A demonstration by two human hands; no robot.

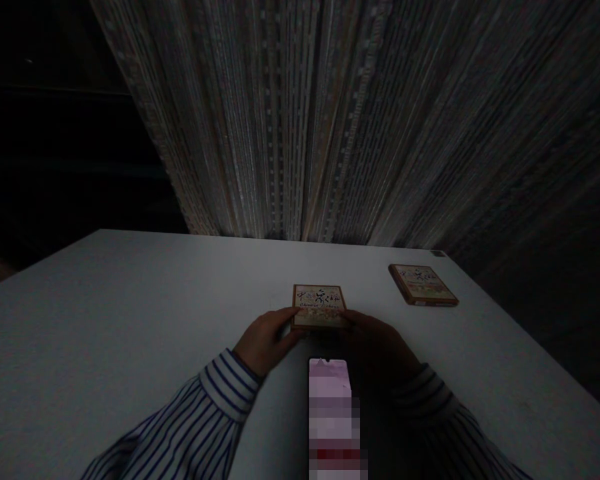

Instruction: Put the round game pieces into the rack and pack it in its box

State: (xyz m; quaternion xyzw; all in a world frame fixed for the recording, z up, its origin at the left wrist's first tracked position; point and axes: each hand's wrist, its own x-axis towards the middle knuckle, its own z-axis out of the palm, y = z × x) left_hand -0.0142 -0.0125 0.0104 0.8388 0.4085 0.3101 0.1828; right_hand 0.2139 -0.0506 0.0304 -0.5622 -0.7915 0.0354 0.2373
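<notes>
A flat box with a printed lid and brown edges [320,301] is held between my two hands over the white table. My left hand [269,339] grips its left edge, with the fingertips on the lid's left side and the thumb at the near edge. On the opposite side, my right hand [380,341] grips the right edge; its fingers lie in shadow. Just below the box, a phone with a lit pink screen [329,387] is in view, its lower part pixelated.
A similar printed box [423,283] lies at the right on the white table [155,300]. Behind the table's far edge hangs a striped string curtain [300,120]. A small dark square [437,253] sits at the far right corner. The left background is dark.
</notes>
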